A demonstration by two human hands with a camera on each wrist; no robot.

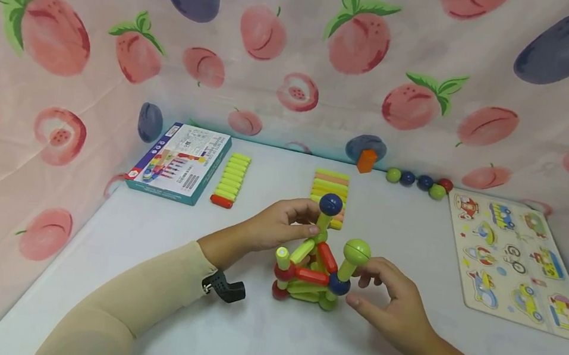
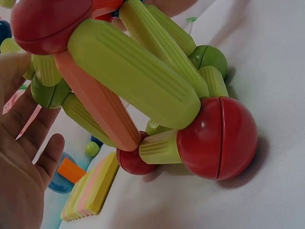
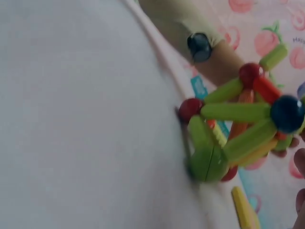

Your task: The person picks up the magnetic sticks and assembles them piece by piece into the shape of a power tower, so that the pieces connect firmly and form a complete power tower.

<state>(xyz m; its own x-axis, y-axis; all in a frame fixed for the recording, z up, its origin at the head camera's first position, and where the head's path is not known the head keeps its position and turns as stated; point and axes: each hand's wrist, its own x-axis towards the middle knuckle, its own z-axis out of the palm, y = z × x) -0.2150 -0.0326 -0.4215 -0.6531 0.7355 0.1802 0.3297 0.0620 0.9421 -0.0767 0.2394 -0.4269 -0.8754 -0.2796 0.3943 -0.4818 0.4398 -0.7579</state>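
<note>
A toy structure of magnetic rods and balls [image 1: 311, 276] stands on the white table, with green, red and orange rods between red, green and blue balls. Three posts rise from its upper corners; a blue ball [image 1: 331, 204] tops the rear one and a light green ball [image 1: 357, 251] the right one. My left hand [image 1: 284, 222] holds the rear corner, thumb and fingers about the post's base and its green ball [image 2: 50, 93]. To the right, my right hand [image 1: 397, 303] has its fingers loosely bent beside the blue corner ball [image 3: 287, 113], holding nothing.
Behind stands a row of yellow, green and pink rods [image 1: 332, 178]. Green rods and a red one [image 1: 231, 179] lie near a boxed set [image 1: 181, 162] at left. Loose balls [image 1: 416, 181] and an orange block [image 1: 366, 161] line the back. A picture puzzle board [image 1: 518, 265] lies at right.
</note>
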